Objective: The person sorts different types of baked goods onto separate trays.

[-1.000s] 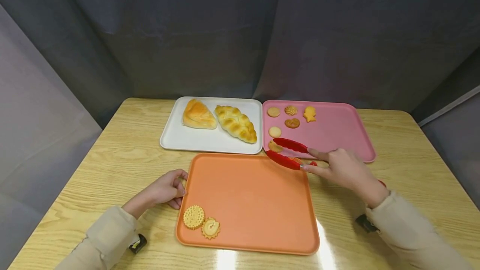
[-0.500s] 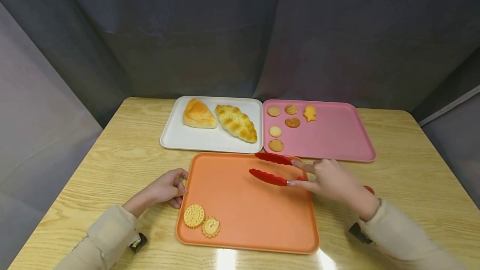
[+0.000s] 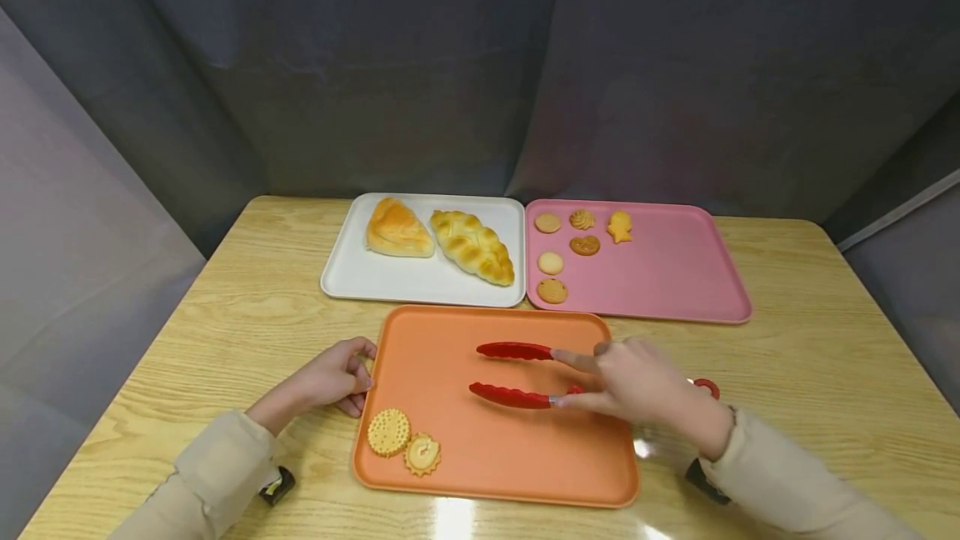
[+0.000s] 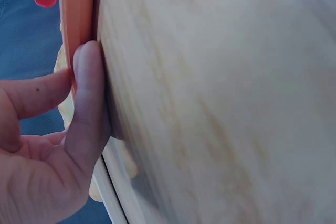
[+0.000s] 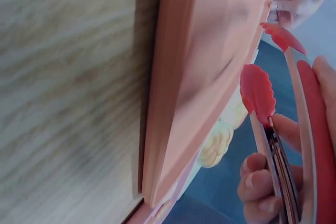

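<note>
My right hand holds red-tipped tongs over the orange tray. Their two scalloped tips are spread apart, with nothing between them. At the tray's left edge, my left hand pinches the rim between thumb and finger, as the left wrist view shows at the orange rim. Two biscuits lie in the tray's near left corner: a round dotted biscuit and a smaller biscuit with a jagged edge. In the right wrist view, fingers wrap the arms of the tongs.
Behind stands a white tray with a triangular bread and a braided bread. Beside it, a pink tray bears several small cookies, among them a chocolate-chip-like round cookie. The wooden table ends at dark curtains.
My right hand has moved the tongs left and toward me, from the pink tray's near left corner to over the orange tray. The left hand and the biscuits have stayed in place.
</note>
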`<state>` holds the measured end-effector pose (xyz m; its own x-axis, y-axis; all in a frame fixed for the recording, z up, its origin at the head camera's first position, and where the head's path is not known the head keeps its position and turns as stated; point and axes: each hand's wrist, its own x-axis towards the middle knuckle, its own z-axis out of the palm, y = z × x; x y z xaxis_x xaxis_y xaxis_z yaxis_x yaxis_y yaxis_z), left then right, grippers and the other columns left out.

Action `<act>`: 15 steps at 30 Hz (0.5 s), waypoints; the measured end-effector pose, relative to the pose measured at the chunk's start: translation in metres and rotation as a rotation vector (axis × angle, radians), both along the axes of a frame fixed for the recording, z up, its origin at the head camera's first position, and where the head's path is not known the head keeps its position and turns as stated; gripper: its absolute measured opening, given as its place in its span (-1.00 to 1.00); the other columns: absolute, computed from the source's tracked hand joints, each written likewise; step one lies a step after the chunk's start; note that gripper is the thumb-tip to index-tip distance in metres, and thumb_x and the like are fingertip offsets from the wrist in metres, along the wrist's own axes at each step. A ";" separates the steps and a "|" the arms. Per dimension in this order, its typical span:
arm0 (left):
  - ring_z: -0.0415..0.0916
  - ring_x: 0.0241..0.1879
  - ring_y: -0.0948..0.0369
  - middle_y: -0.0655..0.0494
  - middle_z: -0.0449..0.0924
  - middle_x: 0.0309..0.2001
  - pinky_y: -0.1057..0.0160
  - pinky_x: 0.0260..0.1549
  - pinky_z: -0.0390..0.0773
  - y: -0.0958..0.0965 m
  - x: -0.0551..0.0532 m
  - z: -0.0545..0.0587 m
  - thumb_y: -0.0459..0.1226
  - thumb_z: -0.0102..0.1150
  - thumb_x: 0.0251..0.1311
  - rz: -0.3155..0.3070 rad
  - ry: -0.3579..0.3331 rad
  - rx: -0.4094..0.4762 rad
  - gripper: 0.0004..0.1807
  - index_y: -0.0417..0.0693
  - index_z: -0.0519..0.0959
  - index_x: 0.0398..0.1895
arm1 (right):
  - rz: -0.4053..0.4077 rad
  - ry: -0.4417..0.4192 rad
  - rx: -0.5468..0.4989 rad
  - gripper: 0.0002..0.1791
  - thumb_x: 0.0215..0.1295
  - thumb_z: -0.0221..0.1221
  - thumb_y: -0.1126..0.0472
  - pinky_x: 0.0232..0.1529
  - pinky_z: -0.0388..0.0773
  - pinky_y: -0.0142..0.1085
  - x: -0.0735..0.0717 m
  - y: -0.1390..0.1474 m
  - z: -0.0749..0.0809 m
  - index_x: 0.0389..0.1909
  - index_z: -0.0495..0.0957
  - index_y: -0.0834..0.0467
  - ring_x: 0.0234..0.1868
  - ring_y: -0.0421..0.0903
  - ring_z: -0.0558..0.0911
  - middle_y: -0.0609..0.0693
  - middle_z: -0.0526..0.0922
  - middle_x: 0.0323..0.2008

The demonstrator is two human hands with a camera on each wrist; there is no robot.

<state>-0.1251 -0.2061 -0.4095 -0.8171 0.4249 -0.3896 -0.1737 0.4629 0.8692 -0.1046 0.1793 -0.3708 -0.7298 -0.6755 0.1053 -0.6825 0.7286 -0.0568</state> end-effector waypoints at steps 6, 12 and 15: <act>0.44 -0.66 0.16 -0.07 0.42 -0.55 0.17 -0.67 0.57 0.001 0.000 0.000 -0.58 -0.10 0.13 0.023 -0.003 -0.010 -0.68 -0.38 0.21 -0.03 | 0.111 -0.044 -0.017 -0.36 0.02 0.08 -0.37 -0.74 0.10 -0.46 0.001 -0.004 -0.003 0.00 0.58 -0.04 -0.75 -0.32 0.13 -0.21 0.28 -0.69; 0.44 -0.67 0.17 -0.06 0.40 -0.56 0.17 -0.67 0.57 0.001 0.000 0.000 -0.58 -0.11 0.12 0.018 0.008 -0.003 -0.68 -0.40 0.20 -0.03 | 0.251 0.010 -0.074 -0.38 -0.03 0.12 -0.37 -0.74 0.03 -0.51 -0.001 -0.009 -0.008 -0.04 0.60 -0.07 -0.75 -0.35 0.09 -0.24 0.26 -0.69; 0.44 -0.67 0.17 -0.06 0.40 -0.56 0.17 -0.67 0.57 0.001 0.000 -0.001 -0.58 -0.11 0.12 0.024 0.003 -0.010 -0.68 -0.39 0.21 -0.04 | 0.312 0.023 -0.088 -0.37 -0.02 0.11 -0.38 -0.75 0.02 -0.53 -0.002 -0.012 -0.010 -0.03 0.60 -0.07 -0.78 -0.35 0.11 -0.23 0.29 -0.68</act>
<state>-0.1254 -0.2053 -0.4109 -0.8285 0.4011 -0.3907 -0.1820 0.4670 0.8653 -0.1063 0.1670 -0.3810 -0.4856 -0.8539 0.1872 -0.8741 0.4768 -0.0926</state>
